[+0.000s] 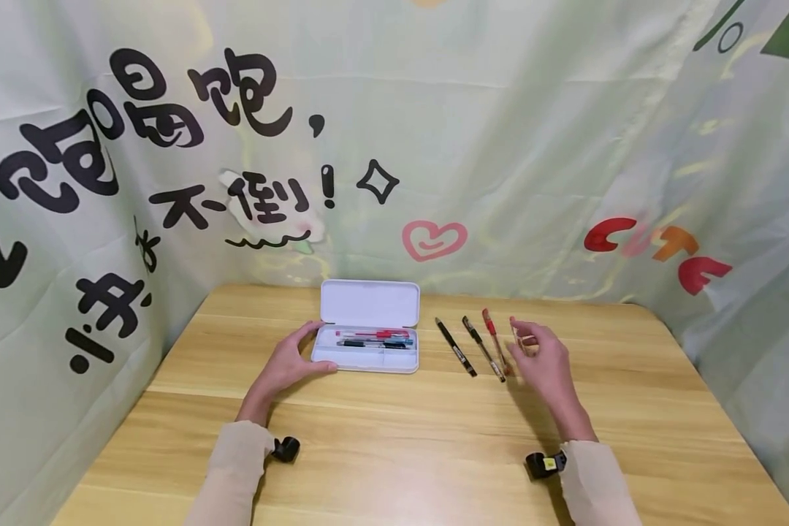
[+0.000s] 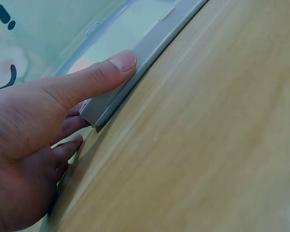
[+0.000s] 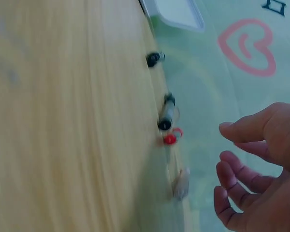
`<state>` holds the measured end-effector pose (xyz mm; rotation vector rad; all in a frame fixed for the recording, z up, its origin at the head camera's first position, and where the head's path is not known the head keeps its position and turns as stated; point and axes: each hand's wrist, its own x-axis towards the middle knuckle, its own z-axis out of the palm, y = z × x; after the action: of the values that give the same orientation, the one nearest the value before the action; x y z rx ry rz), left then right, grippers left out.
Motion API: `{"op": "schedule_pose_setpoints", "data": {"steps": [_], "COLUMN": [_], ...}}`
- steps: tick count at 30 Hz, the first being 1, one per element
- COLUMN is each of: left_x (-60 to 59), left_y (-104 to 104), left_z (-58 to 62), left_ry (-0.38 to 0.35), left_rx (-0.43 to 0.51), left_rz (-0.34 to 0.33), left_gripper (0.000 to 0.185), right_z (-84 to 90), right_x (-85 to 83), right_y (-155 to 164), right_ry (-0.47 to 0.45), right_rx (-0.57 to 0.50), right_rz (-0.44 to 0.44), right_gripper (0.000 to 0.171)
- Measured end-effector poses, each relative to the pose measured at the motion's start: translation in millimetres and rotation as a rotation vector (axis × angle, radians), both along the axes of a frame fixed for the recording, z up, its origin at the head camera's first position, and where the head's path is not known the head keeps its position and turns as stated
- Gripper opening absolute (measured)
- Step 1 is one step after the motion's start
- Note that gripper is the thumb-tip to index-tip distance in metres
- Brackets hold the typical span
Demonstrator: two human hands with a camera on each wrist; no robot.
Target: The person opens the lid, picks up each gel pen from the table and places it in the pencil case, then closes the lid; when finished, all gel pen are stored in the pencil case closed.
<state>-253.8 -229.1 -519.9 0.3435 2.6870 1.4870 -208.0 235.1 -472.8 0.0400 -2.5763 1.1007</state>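
A white, rectangular pencil case (image 1: 361,361) is lying open near the middle of the head view, its smooth lid (image 1: 370,303) standing up behind the tray with rounded corners showing. Inside, slim pens are lying crosswise in the rear part: a red pen (image 1: 388,334) is resting at the back, with blue and black pens in front of it. Low dividers are splitting the front strip into shallow compartments.

The left hand (image 1: 293,358) is gripping the case's left end, the thumb pressing along the front edge and the other fingers reaching round the side toward the back corner. The right hand (image 1: 544,359), right of centre, is hovering with fingers loosely bent and thumb apart, holding nothing in the right wrist view. A fourth pen (image 3: 181,184) is lying just beside it, partly hidden in the head view.

Between case and right hand, a dark pen (image 1: 456,347), a clear-barrelled pen with a black cap (image 1: 483,349) and a red-capped pen (image 1: 489,323) are slanting across the table (image 1: 394,438), whose pale wood-grain top is filling the lower frame. Behind, a creased, printed cloth (image 1: 513,146) is hanging.
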Motion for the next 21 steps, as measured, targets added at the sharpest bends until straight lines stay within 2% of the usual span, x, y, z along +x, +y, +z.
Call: {"op": "schedule_pose_setpoints", "data": {"steps": [4, 12, 18, 21], "left_x": [-0.1, -1.6, 0.5, 0.7], "left_y": [3.7, 6.7, 1.6, 0.0], "left_z": [0.6, -2.5, -1.6, -1.0], "left_ry": [-0.007, -0.011, -0.013, -0.002], "left_rx": [-0.003, -0.014, -0.015, -0.001], "left_rz": [-0.005, -0.004, 0.005, 0.003], "left_gripper": [0.096, 0.096, 0.098, 0.096], "right_z": [-0.1, -8.7, -8.8, -6.9], "right_x": [5.2, 9.5, 5.8, 5.8], "right_y": [14.9, 26.5, 23.8, 21.9], "right_ry": [-0.07, -0.243, -0.275, -0.285], "right_rx": [0.012, 0.036, 0.048, 0.056], "right_rz": [-0.027, -0.014, 0.019, 0.003], "right_gripper": [0.045, 0.052, 0.045, 0.039]}}
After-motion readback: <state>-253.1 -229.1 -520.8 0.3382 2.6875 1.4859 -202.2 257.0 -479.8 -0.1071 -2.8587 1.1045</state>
